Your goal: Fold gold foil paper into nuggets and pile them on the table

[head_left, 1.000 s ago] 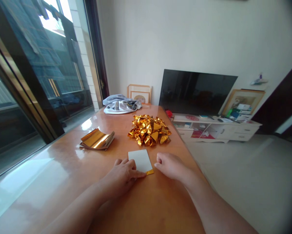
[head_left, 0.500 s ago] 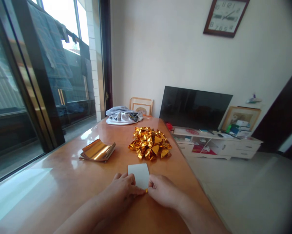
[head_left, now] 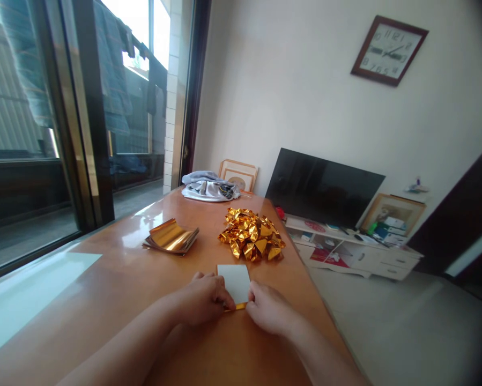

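Observation:
A sheet of foil paper [head_left: 233,282] lies white side up on the table [head_left: 184,354], with a narrow gold strip folded over along its near edge. My left hand [head_left: 208,297] is closed on the sheet's near left corner, fingers curled and thumb on the fold. At the near right corner, my right hand [head_left: 267,305] pinches the paper with its fingers curled in. Beyond the sheet lies a heap of folded gold paper pieces [head_left: 251,236]. Left of the heap is a stack of gold foil sheets [head_left: 171,237], the top one curling up.
Grey and white clothes [head_left: 210,187] lie at the table's far end. A television [head_left: 325,185] stands on a low white cabinet [head_left: 393,262] beyond the right edge. A glass sliding door [head_left: 80,134] runs along the left. A clock [head_left: 389,51] hangs on the wall.
My left fingers have drawn back left along the near edge, so more of the gold fold shows. My right hand stays at the right corner. The camera view has tilted and shifted.

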Motion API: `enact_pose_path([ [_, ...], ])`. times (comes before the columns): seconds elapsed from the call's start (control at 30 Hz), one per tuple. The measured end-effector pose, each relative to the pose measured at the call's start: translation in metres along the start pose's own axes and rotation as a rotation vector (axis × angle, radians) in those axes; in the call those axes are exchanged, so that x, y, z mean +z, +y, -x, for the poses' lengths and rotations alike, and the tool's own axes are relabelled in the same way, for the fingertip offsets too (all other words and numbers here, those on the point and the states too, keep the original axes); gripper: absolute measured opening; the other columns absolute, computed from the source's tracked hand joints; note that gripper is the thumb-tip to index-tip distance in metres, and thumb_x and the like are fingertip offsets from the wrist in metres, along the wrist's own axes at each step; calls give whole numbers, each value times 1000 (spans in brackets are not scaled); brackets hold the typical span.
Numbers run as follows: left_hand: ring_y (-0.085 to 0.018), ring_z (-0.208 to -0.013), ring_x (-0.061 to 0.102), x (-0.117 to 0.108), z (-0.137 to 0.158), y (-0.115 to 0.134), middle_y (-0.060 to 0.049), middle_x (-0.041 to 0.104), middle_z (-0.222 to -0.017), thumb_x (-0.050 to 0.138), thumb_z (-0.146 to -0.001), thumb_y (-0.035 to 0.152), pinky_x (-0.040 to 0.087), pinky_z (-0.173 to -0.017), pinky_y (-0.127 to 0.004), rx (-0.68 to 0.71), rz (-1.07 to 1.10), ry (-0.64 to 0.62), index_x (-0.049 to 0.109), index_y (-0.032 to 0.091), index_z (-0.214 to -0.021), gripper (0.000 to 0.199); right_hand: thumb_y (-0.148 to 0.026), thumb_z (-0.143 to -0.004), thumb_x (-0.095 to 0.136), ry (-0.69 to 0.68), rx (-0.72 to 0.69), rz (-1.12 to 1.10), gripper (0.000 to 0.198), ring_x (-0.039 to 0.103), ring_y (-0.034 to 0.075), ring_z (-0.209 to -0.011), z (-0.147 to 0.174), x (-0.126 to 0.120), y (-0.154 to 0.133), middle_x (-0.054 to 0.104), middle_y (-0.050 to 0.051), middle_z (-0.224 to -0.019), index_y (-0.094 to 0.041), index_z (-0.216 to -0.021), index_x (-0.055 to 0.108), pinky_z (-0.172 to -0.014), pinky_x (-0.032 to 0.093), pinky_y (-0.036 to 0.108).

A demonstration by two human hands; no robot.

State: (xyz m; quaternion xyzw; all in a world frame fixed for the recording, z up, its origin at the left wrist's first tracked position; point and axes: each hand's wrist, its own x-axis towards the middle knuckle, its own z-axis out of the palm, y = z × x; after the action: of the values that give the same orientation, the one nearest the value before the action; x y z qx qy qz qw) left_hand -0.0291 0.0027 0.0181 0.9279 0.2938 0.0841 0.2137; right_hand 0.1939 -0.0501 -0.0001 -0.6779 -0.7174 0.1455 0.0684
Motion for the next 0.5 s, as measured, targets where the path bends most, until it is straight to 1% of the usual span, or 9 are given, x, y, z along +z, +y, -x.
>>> enact_pose_path([
  [0.07,-23,-97,58,0,0,-3,2,70,-90,61,-74,12,33,-91,-37,-24,20,6,78,38,-90,35,-22,-86,56,-6,6,41,8,61,18,-83,1,-2,-3,70,4,-93,-20,-93,58,-61,25,26],
  [0.13,-23,-96,60,0,-1,-4,2,72,-90,62,-73,14,33,-93,-38,-48,29,10,79,36,-86,31,-23,-86,56,-18,5,70,9,62,19,-85,1,-4,-5,70,5,-95,-20,-95,59,-62,27,26],
  [0.27,-22,-88,63,-1,-2,-6,3,75,-83,63,-74,20,35,-94,-41,-68,35,-25,79,33,-83,23,-25,-88,55,-30,-8,92,15,63,19,-85,2,-8,-11,71,6,-99,-20,-101,59,-63,30,26],
  [0.5,-21,-83,65,0,-3,-11,3,76,-83,62,-71,19,39,-92,-42,-95,58,-61,79,33,-86,27,-31,-87,60,-39,21,97,27,64,23,-94,3,-11,-21,72,8,-107,-22,-112,63,-71,37,27],
])
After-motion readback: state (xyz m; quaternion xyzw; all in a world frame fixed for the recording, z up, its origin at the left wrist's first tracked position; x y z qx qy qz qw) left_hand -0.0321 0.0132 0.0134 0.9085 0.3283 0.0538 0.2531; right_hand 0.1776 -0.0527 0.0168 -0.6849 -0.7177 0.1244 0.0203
